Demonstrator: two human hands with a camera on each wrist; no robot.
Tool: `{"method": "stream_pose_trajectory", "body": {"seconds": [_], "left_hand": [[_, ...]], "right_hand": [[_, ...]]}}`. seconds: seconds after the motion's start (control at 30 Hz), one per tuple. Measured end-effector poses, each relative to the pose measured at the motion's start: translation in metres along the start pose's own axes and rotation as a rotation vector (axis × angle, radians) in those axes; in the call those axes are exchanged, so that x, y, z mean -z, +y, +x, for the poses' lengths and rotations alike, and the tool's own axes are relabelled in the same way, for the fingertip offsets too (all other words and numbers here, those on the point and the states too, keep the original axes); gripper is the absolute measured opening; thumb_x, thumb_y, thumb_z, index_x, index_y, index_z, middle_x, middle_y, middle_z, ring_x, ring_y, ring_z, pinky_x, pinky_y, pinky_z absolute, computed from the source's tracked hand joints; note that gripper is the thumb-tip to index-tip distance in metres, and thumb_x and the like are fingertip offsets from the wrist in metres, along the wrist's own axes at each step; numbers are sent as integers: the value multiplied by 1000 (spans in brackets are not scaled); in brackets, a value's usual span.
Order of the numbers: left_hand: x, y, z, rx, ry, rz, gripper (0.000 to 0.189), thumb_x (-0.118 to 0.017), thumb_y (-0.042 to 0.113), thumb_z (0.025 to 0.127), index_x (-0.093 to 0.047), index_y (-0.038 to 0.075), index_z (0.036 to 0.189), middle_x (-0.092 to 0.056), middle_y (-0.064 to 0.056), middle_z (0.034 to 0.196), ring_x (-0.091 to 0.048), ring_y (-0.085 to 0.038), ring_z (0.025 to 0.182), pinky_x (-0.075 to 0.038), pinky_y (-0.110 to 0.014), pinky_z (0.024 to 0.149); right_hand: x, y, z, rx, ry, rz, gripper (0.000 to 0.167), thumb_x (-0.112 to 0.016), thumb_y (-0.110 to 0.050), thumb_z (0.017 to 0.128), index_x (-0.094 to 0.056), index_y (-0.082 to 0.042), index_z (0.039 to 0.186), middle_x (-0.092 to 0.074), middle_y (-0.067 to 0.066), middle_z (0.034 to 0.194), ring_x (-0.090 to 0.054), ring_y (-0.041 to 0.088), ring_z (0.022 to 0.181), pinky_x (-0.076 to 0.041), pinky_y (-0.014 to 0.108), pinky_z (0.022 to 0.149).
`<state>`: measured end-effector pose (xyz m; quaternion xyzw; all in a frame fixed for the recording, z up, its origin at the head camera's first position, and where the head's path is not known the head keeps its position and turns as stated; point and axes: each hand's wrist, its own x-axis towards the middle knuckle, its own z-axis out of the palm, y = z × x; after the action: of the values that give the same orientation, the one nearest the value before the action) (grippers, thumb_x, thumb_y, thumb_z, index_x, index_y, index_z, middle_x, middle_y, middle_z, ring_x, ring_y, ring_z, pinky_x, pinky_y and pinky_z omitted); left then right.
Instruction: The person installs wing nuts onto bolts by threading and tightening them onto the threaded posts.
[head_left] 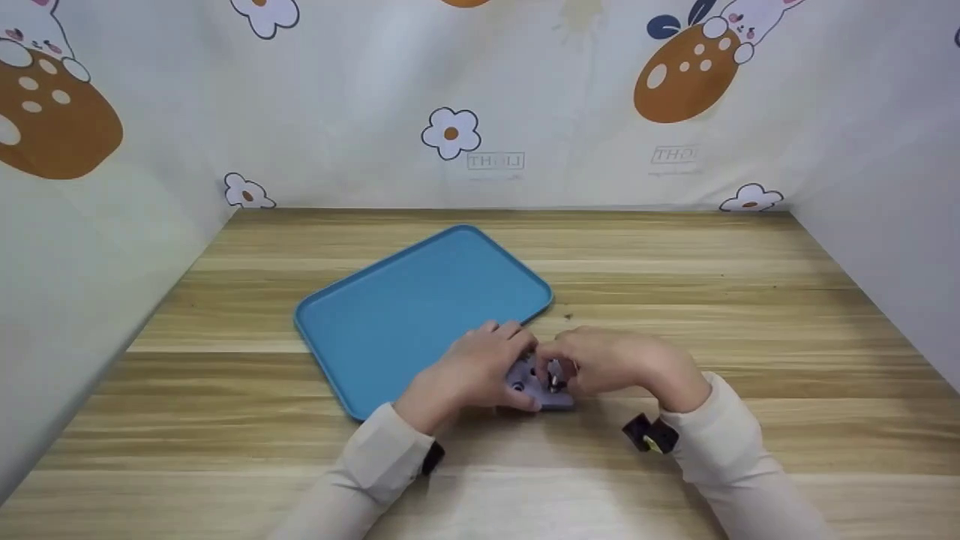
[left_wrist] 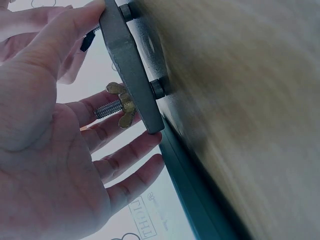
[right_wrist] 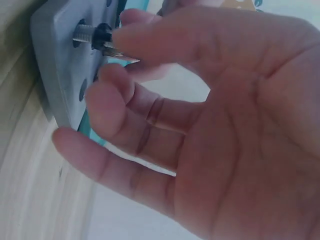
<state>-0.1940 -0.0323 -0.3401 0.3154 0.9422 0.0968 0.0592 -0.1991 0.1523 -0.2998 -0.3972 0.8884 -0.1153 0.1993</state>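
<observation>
A grey metal plate (head_left: pixel 555 403) with several holes lies just off the tray's near right corner. My left hand (head_left: pixel 472 367) grips it by its edges, thumb on the near side and fingers at the far side. In the left wrist view, a brass wing nut (left_wrist: pixel 126 104) sits on a threaded bolt (left_wrist: pixel 107 109) through the plate, and bolt heads (left_wrist: pixel 158 89) stick out underneath. With thumb and index finger, my right hand (head_left: pixel 611 360) pinches a dark wing nut (right_wrist: pixel 102 37) on another upright bolt (right_wrist: pixel 82 34); the fingertips partly hide it.
A blue tray (head_left: pixel 405 307) lies turned at an angle on the wooden table (head_left: pixel 750 330), left of and behind the plate. A small dark speck (head_left: pixel 568 316) is on the table beyond the right hand. A patterned curtain (head_left: pixel 360 105) encloses the back and sides.
</observation>
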Motion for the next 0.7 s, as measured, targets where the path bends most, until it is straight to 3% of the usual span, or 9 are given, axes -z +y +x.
{"method": "stream_pose_trajectory", "body": {"seconds": [0.23,0.4,0.7], "left_hand": [[0,1,0,6,-9,-12,64,-73,51,73,-51,16,122,-52,-2,123,-48,-23,107,-43,-40,91],[0,0,0,7,-10,-21,65,-73,50,73,-51,16,123,-52,-3,125,-48,-23,106,-43,-40,90],[0,0,0,0,-12,-22,65,-72,51,73,-51,15,124,-52,-3,126,-48,-24,107,-42,-40,92]], "right_hand": [[-2,-2,2,-143,12,3,21,-65,-6,75,-57,-13,93,-55,0,82,-48,14,77,-40,29,68],[-4,-2,4,-234,16,19,18,-68,-21,81,-53,-11,82,-52,-2,75,-47,13,70,-39,26,61],[-3,-4,5,-271,-15,17,24,-63,-26,87,-56,-9,73,-43,-4,65,-39,10,59,-31,23,51]]}}
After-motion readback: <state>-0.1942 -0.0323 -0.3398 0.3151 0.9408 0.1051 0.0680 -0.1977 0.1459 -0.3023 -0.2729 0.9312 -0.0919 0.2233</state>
